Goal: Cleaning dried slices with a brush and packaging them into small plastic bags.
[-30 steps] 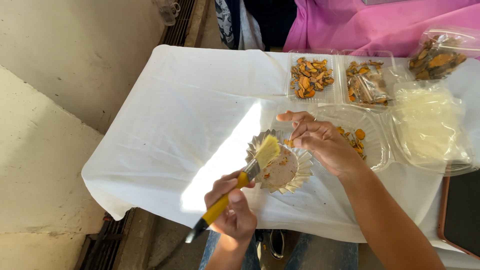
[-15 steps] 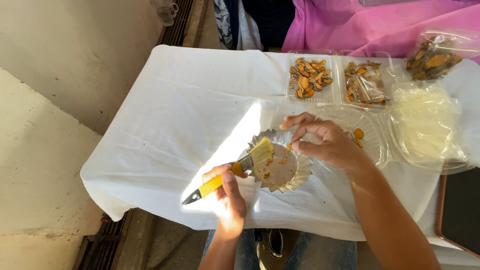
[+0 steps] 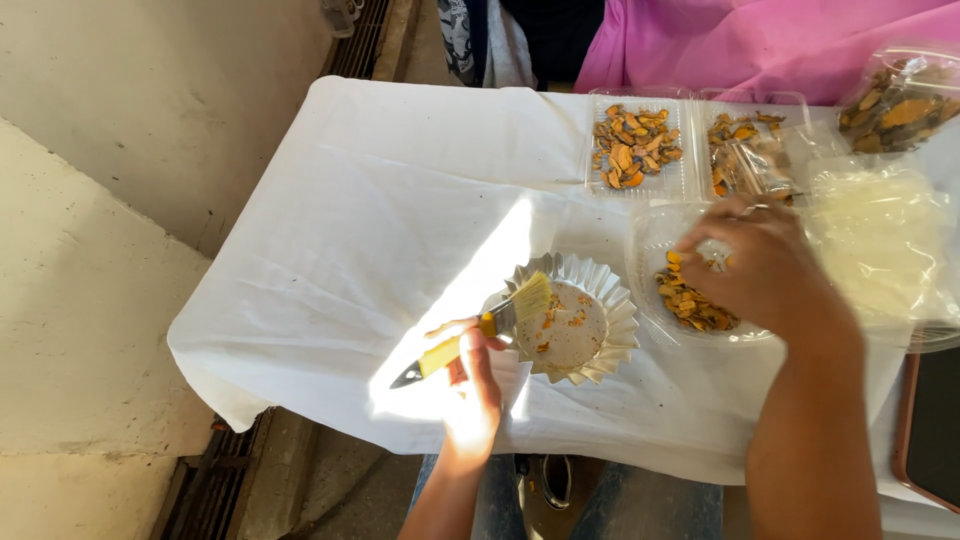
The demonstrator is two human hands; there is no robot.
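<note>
The left hand (image 3: 470, 385) is closed around the yellow handle of a paintbrush (image 3: 478, 332), whose pale bristles lie over the near-left rim of a fluted foil dish (image 3: 610, 345); the dish sits on the white cloth of the bench (image 3: 400, 220), close to the front edge where the cloth drops away, and holds a few orange crumbs on its flat bottom; the right hand (image 3: 765, 265) hangs over a clear round plastic bowl (image 3: 650, 240) just right of the dish, fingers curled down among orange and yellow chips (image 3: 690, 305), though blur hides whether it grips any; along the far edge stand two clear rectangular trays of the same chips, one (image 3: 633, 148) beside the other (image 3: 750, 150), with a plastic bag of chips (image 3: 900, 100) at the far right corner and a crumpled clear sheet (image 3: 880, 240) below it; the left half of the cloth is bare, giving wide room between the dish and the left edge; a dark flat slab (image 3: 935, 430) lies at the right edge.
</note>
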